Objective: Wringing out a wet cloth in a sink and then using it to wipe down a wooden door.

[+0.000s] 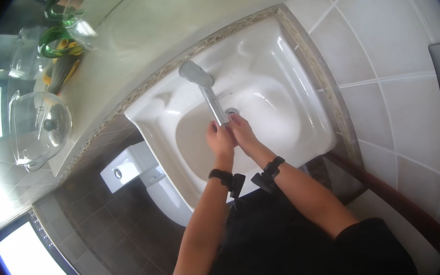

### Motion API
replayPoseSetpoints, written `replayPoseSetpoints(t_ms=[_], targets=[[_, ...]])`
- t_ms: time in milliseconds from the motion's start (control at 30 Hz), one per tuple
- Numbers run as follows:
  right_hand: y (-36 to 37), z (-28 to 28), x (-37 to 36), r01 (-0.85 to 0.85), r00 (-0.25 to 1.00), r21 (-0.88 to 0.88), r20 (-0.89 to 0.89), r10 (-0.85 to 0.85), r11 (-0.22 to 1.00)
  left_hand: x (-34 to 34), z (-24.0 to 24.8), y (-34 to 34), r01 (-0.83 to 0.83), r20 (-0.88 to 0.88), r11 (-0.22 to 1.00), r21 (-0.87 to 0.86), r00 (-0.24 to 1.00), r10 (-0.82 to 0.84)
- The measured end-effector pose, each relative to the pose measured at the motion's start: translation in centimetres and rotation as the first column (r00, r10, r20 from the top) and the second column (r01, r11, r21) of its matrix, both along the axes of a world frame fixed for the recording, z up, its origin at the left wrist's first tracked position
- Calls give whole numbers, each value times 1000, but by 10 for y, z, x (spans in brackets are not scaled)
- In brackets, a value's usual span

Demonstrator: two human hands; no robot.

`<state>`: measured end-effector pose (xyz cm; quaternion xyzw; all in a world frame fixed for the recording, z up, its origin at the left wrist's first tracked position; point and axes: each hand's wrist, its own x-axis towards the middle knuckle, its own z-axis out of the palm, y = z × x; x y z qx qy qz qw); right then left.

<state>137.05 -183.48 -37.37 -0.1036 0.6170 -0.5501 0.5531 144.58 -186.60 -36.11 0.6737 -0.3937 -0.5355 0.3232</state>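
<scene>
My left hand (221, 141) and my right hand (243, 132) are close together over the white washbasin (279, 131), under the spout end of a chrome faucet (210, 94). Both seem cupped with the fingers curving inward, nothing visible in them. The spout covers part of the left fingers. I cannot make out running water. Behind the right fingertips lies the round metal drain (231, 111). Each wrist wears a black strap with a small block, the left strap (229, 181) and the right strap (269, 174).
Left of the basin stands a white toilet (151, 180) on dark tiles. A pale countertop (148, 31) runs behind the basin. At far left are a lidded glass pot (40, 131) and green-handled scissors (54, 42). Light tiled wall (368, 55) rises on the right.
</scene>
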Motion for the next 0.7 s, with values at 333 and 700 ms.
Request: replayPoseSetpoints(t_ms=[333, 700], targets=[[0, -9, -4, 19, 988, 45, -156, -12, 999, -12, 6, -2, -19, -45, 976, 218, 999, 30], [-10, 1, -14, 142, 967, -75, -202, -154, 987, -16, 52, 18, -76, -121, 923, 378, 984, 130]])
